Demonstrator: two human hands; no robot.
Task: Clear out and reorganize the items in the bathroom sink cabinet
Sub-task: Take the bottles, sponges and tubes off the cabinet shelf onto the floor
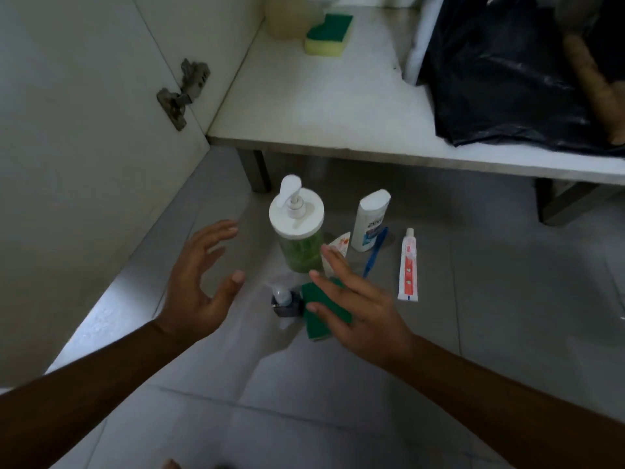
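On the grey tiled floor stands a clear pump bottle (299,228) with green liquid and a white pump. My left hand (199,282) hovers open to its left, fingers spread, holding nothing. My right hand (358,302) is open just right of the bottle, fingers resting on a green sponge (321,309) that lies on the floor. A small dark bottle with a pale cap (284,301) sits left of that sponge. A white bottle (370,220), a blue toothbrush (373,253), a small sachet (340,243) and a red-and-white toothpaste tube (408,265) lie further right.
The cabinet floor (321,106) is white, with a second green-and-yellow sponge (328,33) and a pale container (287,15) at the back left. A black plastic bag (507,72) fills its right side. The open cabinet door (84,130) with a hinge (182,93) stands at left.
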